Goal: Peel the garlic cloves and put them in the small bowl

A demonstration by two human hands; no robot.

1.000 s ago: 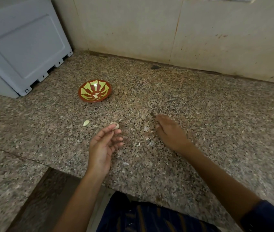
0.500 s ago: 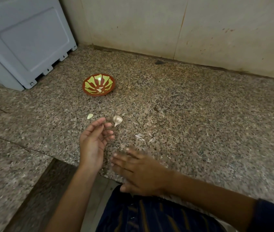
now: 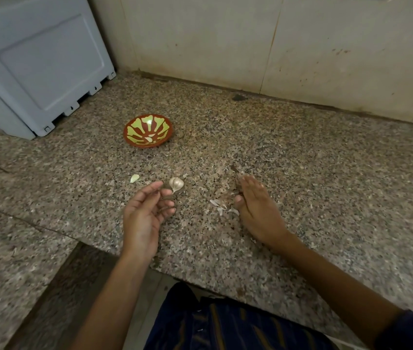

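A small red bowl (image 3: 134,142) with a yellow-green pattern stands on the granite counter (image 3: 301,173) and holds a couple of pale cloves. An unpeeled garlic clove (image 3: 176,184) lies on the counter just past the fingertips of my left hand (image 3: 145,215), which is palm-up, loosely curled and holds nothing. A peeled clove (image 3: 134,178) lies to its left. My right hand (image 3: 257,208) rests on the counter with straight fingers, beside a few scraps of garlic skin (image 3: 222,206).
A grey plastic appliance (image 3: 36,66) stands at the back left, close to the bowl. A tiled wall (image 3: 251,41) runs along the back. The counter's front edge (image 3: 200,276) is just ahead of my lap, with a lower ledge at left.
My right hand has moved from the counter's front edge forward and right, landing beside the skin scraps. My left hand has stayed near the unpeeled clove.
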